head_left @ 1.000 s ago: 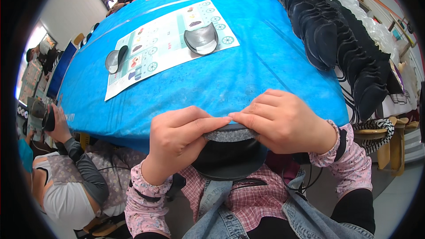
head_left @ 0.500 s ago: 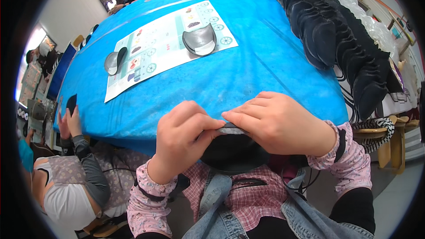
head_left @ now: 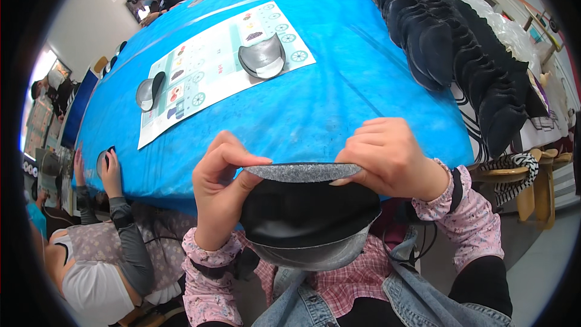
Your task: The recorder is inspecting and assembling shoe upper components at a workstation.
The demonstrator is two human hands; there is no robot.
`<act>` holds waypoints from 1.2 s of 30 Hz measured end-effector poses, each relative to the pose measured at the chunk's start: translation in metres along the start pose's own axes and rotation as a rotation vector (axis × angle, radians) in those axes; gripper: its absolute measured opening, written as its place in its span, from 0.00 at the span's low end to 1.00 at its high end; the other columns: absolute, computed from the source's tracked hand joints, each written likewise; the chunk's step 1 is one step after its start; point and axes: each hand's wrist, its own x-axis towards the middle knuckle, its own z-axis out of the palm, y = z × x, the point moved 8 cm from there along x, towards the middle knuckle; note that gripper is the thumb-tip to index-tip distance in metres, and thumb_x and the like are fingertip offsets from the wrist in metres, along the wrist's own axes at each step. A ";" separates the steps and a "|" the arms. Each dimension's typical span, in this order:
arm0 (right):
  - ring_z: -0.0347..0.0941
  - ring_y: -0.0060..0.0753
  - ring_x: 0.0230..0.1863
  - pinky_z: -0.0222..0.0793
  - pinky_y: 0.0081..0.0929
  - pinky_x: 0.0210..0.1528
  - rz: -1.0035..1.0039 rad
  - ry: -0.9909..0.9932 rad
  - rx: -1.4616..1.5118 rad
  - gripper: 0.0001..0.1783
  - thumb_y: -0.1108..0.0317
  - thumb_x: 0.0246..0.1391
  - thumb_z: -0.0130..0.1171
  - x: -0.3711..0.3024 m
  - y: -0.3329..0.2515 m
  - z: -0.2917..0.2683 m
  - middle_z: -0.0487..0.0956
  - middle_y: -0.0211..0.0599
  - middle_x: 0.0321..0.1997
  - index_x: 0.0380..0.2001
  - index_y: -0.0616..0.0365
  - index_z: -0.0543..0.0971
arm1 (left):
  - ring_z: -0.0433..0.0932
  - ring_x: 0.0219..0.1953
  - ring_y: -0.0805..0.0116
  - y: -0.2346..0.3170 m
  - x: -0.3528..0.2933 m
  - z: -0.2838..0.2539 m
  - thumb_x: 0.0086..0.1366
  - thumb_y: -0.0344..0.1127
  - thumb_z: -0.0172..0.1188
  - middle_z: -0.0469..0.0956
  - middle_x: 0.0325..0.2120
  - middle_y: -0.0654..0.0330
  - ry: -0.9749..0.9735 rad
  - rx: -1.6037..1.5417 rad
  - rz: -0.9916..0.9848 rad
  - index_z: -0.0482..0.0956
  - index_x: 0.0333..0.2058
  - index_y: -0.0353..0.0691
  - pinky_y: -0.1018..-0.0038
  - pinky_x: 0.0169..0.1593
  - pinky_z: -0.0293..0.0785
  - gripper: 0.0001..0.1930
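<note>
In front of my chest is a curved black piece (head_left: 308, 212) with a smooth, glossy face. A speckled grey band (head_left: 302, 173) runs along its upper edge, and a silvery curved shell (head_left: 315, 258) shows beneath it. My left hand (head_left: 221, 178) pinches the left end of the grey band between thumb and fingers. At the band's right end, my right hand (head_left: 387, 160) grips in the same way, with the other fingers curled. On a printed sheet beyond lie a silvery curved shell (head_left: 262, 57) and a smaller silver-and-black one (head_left: 148, 92).
A blue cover (head_left: 339, 103) spreads over the table, with the printed sheet (head_left: 227, 85) on it. Stacked black curved pieces (head_left: 423, 42) line the right side beside clear plastic (head_left: 493, 9). At left, a co-worker's hands (head_left: 110, 172) hold a similar piece. Other people sit at the far edge.
My hands have moved apart along the upper edge, uncovering the grey band. The piece has tilted, so more of its black face and the silvery shell below show.
</note>
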 end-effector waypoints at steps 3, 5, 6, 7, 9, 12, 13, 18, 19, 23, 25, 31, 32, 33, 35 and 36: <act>0.66 0.40 0.17 0.59 0.31 0.20 0.032 -0.001 0.052 0.16 0.61 0.49 0.61 0.001 0.004 0.001 0.67 0.35 0.15 0.17 0.57 0.71 | 0.65 0.29 0.78 0.006 0.003 0.012 0.53 0.28 0.66 0.68 0.26 0.66 -0.014 0.004 -0.006 0.79 0.30 0.36 0.82 0.33 0.60 0.06; 0.63 0.40 0.15 0.56 0.31 0.18 0.046 0.003 0.087 0.19 0.61 0.50 0.61 0.002 0.009 0.000 0.66 0.36 0.12 0.13 0.57 0.67 | 0.64 0.28 0.79 0.011 0.004 0.017 0.56 0.30 0.64 0.67 0.26 0.66 -0.025 0.099 0.029 0.76 0.29 0.36 0.84 0.32 0.58 0.06; 0.62 0.36 0.13 0.54 0.32 0.17 0.085 -0.024 0.205 0.22 0.60 0.53 0.58 0.000 0.013 0.005 0.64 0.36 0.11 0.12 0.58 0.66 | 0.64 0.28 0.79 0.007 0.003 0.015 0.56 0.30 0.64 0.67 0.26 0.66 -0.023 0.101 0.027 0.76 0.29 0.36 0.84 0.32 0.58 0.06; 0.60 0.32 0.12 0.51 0.32 0.17 0.124 -0.052 0.321 0.25 0.60 0.56 0.56 -0.001 0.017 0.008 0.63 0.37 0.10 0.10 0.59 0.64 | 0.63 0.28 0.79 -0.002 0.002 0.013 0.57 0.31 0.63 0.67 0.26 0.66 -0.035 0.043 -0.024 0.75 0.27 0.36 0.84 0.32 0.58 0.07; 0.59 0.26 0.12 0.50 0.32 0.17 0.275 -0.060 0.512 0.26 0.59 0.59 0.53 -0.004 0.023 0.016 0.63 0.34 0.09 0.10 0.59 0.63 | 0.61 0.27 0.80 -0.014 -0.001 0.012 0.61 0.31 0.60 0.67 0.24 0.67 -0.035 -0.039 -0.125 0.70 0.24 0.37 0.85 0.32 0.56 0.10; 0.72 0.19 0.33 0.67 0.24 0.38 0.695 -0.013 1.047 0.32 0.48 0.66 0.34 -0.023 0.047 0.044 0.79 0.32 0.27 0.27 0.61 0.79 | 0.61 0.27 0.81 -0.017 -0.002 0.003 0.63 0.31 0.58 0.66 0.24 0.69 0.064 -0.043 -0.104 0.70 0.24 0.38 0.85 0.33 0.57 0.09; 0.71 0.22 0.41 0.65 0.26 0.46 0.799 0.062 1.294 0.31 0.46 0.65 0.33 -0.026 0.050 0.052 0.78 0.36 0.36 0.37 0.63 0.76 | 0.60 0.28 0.83 -0.026 -0.001 -0.008 0.65 0.31 0.56 0.66 0.25 0.71 0.164 -0.119 -0.093 0.71 0.25 0.38 0.85 0.33 0.57 0.09; 0.55 0.40 0.66 0.52 0.38 0.64 0.571 0.083 1.414 0.47 0.57 0.53 0.58 -0.033 0.030 0.091 0.54 0.47 0.67 0.66 0.63 0.44 | 0.60 0.26 0.87 -0.016 0.008 -0.029 0.65 0.37 0.57 0.67 0.23 0.73 0.619 0.070 0.071 0.73 0.32 0.39 0.88 0.30 0.56 0.08; 0.52 0.39 0.67 0.50 0.38 0.65 0.538 0.132 1.308 0.49 0.59 0.51 0.60 -0.029 0.022 0.094 0.53 0.47 0.67 0.66 0.63 0.42 | 0.62 0.27 0.86 -0.019 0.007 -0.022 0.64 0.37 0.59 0.68 0.24 0.72 0.703 0.058 0.098 0.73 0.33 0.38 0.87 0.30 0.58 0.09; 0.60 0.32 0.61 0.57 0.32 0.61 0.671 0.491 1.353 0.41 0.65 0.52 0.62 -0.012 0.031 0.100 0.63 0.43 0.60 0.62 0.65 0.51 | 0.66 0.31 0.81 -0.034 -0.007 0.002 0.62 0.34 0.60 0.69 0.30 0.65 0.774 0.067 0.112 0.71 0.37 0.36 0.85 0.33 0.63 0.09; 0.69 0.24 0.52 0.65 0.22 0.53 0.850 0.660 1.422 0.26 0.67 0.55 0.59 -0.021 0.058 0.097 0.72 0.36 0.50 0.53 0.63 0.62 | 0.67 0.33 0.78 -0.025 -0.008 0.023 0.62 0.32 0.59 0.67 0.34 0.61 0.655 0.183 0.218 0.70 0.37 0.37 0.85 0.36 0.65 0.09; 0.71 0.20 0.49 0.68 0.21 0.52 0.774 0.375 1.381 0.22 0.70 0.56 0.57 -0.025 0.077 0.061 0.75 0.34 0.48 0.52 0.63 0.66 | 0.68 0.40 0.72 -0.032 -0.013 -0.025 0.69 0.46 0.44 0.67 0.38 0.59 0.564 -0.047 0.057 0.66 0.45 0.38 0.72 0.46 0.68 0.17; 0.71 0.19 0.48 0.67 0.19 0.52 0.807 0.308 1.364 0.21 0.70 0.56 0.57 -0.023 0.074 0.057 0.74 0.32 0.49 0.52 0.63 0.67 | 0.69 0.46 0.71 -0.030 -0.005 -0.040 0.68 0.46 0.47 0.69 0.44 0.58 0.549 -0.135 -0.018 0.65 0.50 0.37 0.71 0.50 0.66 0.20; 0.70 0.19 0.48 0.66 0.19 0.53 0.805 0.255 1.364 0.22 0.70 0.56 0.57 -0.024 0.075 0.054 0.74 0.32 0.49 0.52 0.63 0.67 | 0.69 0.49 0.70 -0.025 0.008 -0.034 0.67 0.46 0.48 0.68 0.47 0.57 0.376 -0.156 -0.087 0.64 0.53 0.36 0.71 0.52 0.65 0.23; 0.70 0.19 0.49 0.66 0.19 0.53 0.793 0.195 1.360 0.22 0.70 0.56 0.58 -0.024 0.075 0.049 0.74 0.32 0.50 0.52 0.63 0.67 | 0.66 0.55 0.68 -0.019 0.022 -0.024 0.64 0.40 0.53 0.68 0.51 0.55 0.046 -0.057 -0.185 0.59 0.59 0.34 0.73 0.56 0.62 0.28; 0.70 0.19 0.49 0.66 0.19 0.53 0.787 0.173 1.338 0.21 0.70 0.56 0.58 -0.022 0.075 0.049 0.74 0.32 0.50 0.52 0.63 0.67 | 0.67 0.54 0.69 -0.016 0.023 -0.012 0.59 0.32 0.59 0.70 0.50 0.56 -0.066 -0.178 -0.200 0.59 0.58 0.32 0.74 0.56 0.63 0.30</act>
